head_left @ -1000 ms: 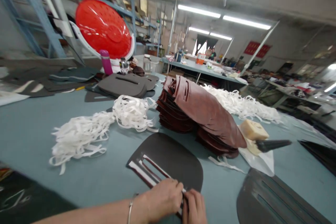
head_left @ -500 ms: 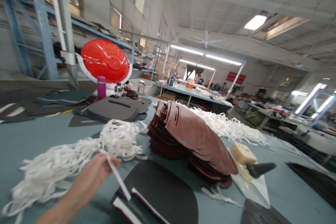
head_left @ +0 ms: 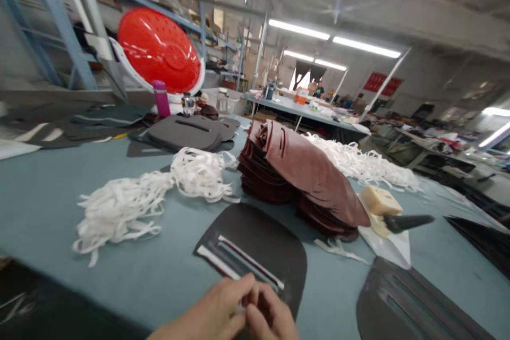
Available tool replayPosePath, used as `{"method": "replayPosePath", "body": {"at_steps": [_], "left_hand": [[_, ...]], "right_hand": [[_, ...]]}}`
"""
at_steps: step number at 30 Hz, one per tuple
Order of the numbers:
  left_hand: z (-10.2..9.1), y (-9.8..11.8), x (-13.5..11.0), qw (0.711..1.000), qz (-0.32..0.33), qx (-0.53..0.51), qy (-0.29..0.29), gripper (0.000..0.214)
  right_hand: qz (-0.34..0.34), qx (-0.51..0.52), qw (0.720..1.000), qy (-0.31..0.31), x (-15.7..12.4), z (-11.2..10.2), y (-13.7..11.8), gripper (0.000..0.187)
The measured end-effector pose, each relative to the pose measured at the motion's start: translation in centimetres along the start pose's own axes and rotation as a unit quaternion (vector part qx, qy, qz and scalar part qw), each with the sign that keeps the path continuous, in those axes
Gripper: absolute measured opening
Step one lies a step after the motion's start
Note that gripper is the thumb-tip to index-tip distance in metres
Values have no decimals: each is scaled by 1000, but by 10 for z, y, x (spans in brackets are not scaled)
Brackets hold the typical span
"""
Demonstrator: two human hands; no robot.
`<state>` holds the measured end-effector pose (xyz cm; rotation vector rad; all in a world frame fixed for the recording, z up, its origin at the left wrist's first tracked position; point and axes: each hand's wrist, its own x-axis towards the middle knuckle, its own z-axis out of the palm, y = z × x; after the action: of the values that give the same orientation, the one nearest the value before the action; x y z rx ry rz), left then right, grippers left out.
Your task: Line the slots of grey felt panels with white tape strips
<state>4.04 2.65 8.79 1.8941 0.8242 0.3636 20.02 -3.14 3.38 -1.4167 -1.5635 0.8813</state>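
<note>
Over the near part of the dark panel [head_left: 255, 223]: the left-hand grip [head_left: 225, 305] and right-hand grip [head_left: 271, 313] meet, fingers bunched narrow; a white sliver [head_left: 239, 308] shows among them, but I can't tell whether it is pinched.
Panel: flat on the table [head_left: 131, 292], partly hidden by the hands, with two white strips [head_left: 252, 263] running slantwise across it.
Slip risk: to my eye, a sideways push could skid the panel, since nothing I can see weighs it down.
Crease risk: a knuckle dragged over the strips might pucker or skew them.
Near neighbours: tangled white tape [head_left: 119, 207] to the left, a stack of brown pieces [head_left: 314, 172] just beyond, and a slotted dark piece [head_left: 418, 303] to the right.
Table: blue-green, also carrying a pale block [head_left: 380, 200], a black handle [head_left: 410, 222] and a pink bottle [head_left: 160, 98].
Room: a red basin [head_left: 159, 53] leans near blue racking [head_left: 51, 26]; tube lights [head_left: 366, 47] hang above, and someone [head_left: 319, 89] is far back.
</note>
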Motion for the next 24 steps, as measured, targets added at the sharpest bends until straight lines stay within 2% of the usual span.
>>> {"method": "replayPosePath", "body": {"at_steps": [1, 2, 5, 9, 12, 14, 18, 24], "left_hand": [[4, -3, -3, 1000, -9, 7, 5, 11], [3, -8, -7, 1000, -19, 16, 3, 10], [-10, -24, -19, 998, -47, 27, -26, 9], [-32, -45, -28, 998, -57, 19, -33, 22], [-45, -60, -25, 997, -61, 37, 1, 25], [-54, -69, -18, 996, -68, 44, 35, 25], [-67, -81, 2, 987, -107, 64, 98, 23], [-68, -100, 27, 971, -145, 121, 144, 18]], "right_hand": [[34, 21, 997, -60, -5, -4, -7, 23], [69, 31, 994, -84, -9, -10, -12, 26], [141, 19, 985, -100, -20, -30, -13, 32], [151, -28, 982, -106, -27, -45, 6, 31], [129, -88, 984, -81, -24, -47, 20, 28], [123, -135, 983, -35, -20, -46, 27, 27], [154, -210, 964, 51, -17, -37, 35, 31], [206, -227, 951, 44, -22, -29, 41, 30]]}}
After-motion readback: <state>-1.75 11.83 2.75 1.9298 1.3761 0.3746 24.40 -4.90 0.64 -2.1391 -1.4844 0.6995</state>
